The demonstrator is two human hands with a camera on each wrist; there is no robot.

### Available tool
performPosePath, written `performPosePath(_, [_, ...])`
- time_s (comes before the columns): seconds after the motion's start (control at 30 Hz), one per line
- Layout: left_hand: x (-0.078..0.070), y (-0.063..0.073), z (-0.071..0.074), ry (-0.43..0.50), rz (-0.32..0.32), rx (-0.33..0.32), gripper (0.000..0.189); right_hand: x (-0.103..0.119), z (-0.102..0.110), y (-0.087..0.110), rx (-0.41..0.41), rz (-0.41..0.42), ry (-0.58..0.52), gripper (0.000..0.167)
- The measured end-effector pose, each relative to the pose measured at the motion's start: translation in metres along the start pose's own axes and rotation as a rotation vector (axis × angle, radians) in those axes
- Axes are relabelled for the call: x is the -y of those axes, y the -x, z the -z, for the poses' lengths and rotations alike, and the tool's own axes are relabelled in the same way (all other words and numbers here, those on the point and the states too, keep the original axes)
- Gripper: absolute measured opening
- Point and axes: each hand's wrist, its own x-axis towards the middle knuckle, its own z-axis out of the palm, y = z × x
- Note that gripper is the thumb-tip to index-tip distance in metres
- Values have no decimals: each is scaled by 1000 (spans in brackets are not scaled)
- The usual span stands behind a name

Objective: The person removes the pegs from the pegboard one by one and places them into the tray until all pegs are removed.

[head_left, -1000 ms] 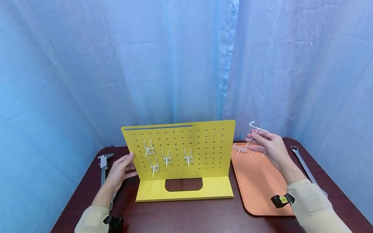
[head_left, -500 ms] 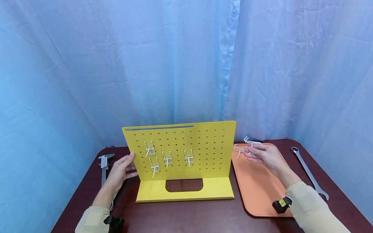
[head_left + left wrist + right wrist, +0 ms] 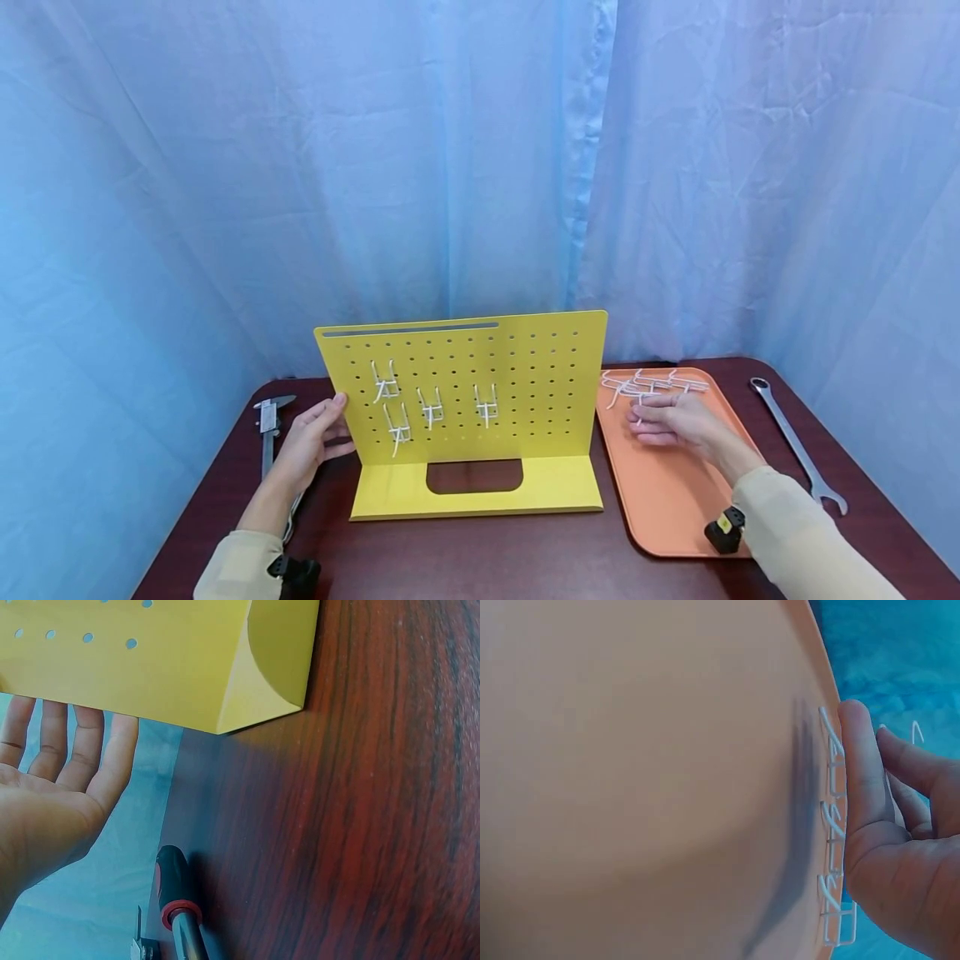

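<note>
Held hook: white wire hook (image 3: 641, 401), in the right hand, low over the far part of the tray.
Right hand (image 3: 686, 425): narrow, fingertips pinching that hook; palm above the tray.
Tray hooks (image 3: 688, 384): three, white, in a row along the far edge of the tray, just beyond the right hand.
Tray (image 3: 667, 492): orange, flat on the desk, right of the board.
Board (image 3: 465, 450): yellow, perforated, upright on its base, with a cut-out low at the middle.
Board hooks (image 3: 486, 408): four, white, mounted on the left and middle of the board.
Left hand (image 3: 311, 437): gripping the board's left edge, thumb in front, fingers behind.
Caliper (image 3: 267, 425): left of the left hand.
Screwdriver (image 3: 174, 881): black and red handle, near the caliper.
Wrench (image 3: 798, 448): right of the tray.
Desk (image 3: 465, 558): dark red-brown.
Curtain (image 3: 510, 167): pale blue, behind everything.
</note>
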Motion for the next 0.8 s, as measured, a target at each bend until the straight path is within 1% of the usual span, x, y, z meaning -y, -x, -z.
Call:
performPosePath(0.07, [0,0,0,-1,1,2,40,-1,-1,-1,18,-6,17,51])
performPosePath(0.13, [0,-1,0,-1,1,3,40,-2,-2,-2,15,-17,17,50])
performPosePath(0.3, [0,-1,0,5,1,3,40,-4,-2,-2,37,-23,11,49])
performPosePath(0.47, [0,0,0,3,1,7,41,-8,0,-3,80,-35,33,47])
performPosePath(0.8, [0,0,0,5,1,2,41,-14,1,-7,85,-65,81,44])
